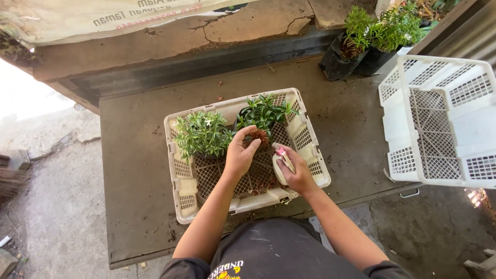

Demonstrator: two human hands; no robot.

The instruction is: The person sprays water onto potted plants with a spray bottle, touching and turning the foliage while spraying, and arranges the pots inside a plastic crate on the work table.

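A cream plastic crate [182, 182] sits on a dark table in front of me. Inside it at the back stand two small plants: a pale green one [202, 135] on the left and a darker green one [264, 112] on the right. My left hand [241, 154] grips the base of the darker plant, fingers around its brown soil and root ball [258, 136]. My right hand [295, 173] holds a small white spray bottle [280, 164] with a pink trigger, its nozzle pointing toward the plant's base.
A white perforated crate [439, 121] lies on its side at the table's right edge. Two more plants in black bags [361, 39] stand at the table's far right corner. The dark table [134, 170] has soil crumbs; cracked concrete lies behind.
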